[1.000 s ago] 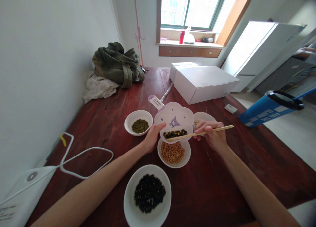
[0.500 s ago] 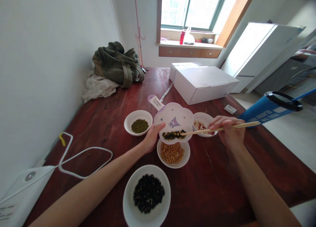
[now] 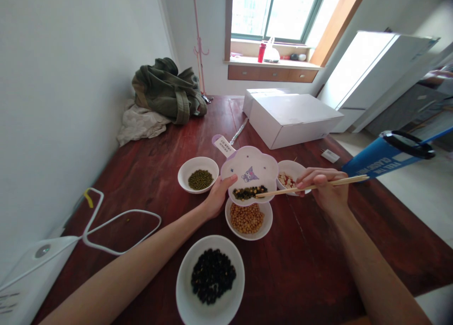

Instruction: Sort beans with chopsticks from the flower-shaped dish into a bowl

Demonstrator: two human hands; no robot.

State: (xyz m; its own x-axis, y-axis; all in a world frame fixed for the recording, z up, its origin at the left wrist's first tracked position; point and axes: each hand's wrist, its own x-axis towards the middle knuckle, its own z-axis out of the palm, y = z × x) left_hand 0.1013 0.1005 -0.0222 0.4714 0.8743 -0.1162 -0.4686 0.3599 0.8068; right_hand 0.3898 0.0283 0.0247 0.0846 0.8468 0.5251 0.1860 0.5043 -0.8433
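Observation:
My left hand (image 3: 218, 197) grips the left edge of a flower-shaped plate (image 3: 244, 162) with a cartoon print, tilted toward me above a bowl of tan beans. Mixed dark, green and tan beans (image 3: 246, 192) lie along the plate's lower side. In my right hand (image 3: 327, 188) is a pair of chopsticks (image 3: 283, 191), their tips at the mixed beans. Below the plate stands the white bowl of tan beans (image 3: 247, 219). To its left is a bowl of green beans (image 3: 200, 179), and nearer me a bowl of black beans (image 3: 213, 276). A bowl of pale and red pieces (image 3: 287, 179) is partly behind my right hand.
A white box (image 3: 293, 117) and a green bag (image 3: 166, 89) sit at the table's far side. On the right stands a blue tumbler (image 3: 384, 155) near a small white charger (image 3: 330, 155). A white cable (image 3: 123, 215) and power strip (image 3: 40, 268) lie at left.
The chopstick tips have shifted slightly left and down along the beans on the plate, and my right hand has moved a little left with them. The plate stays nearly still.

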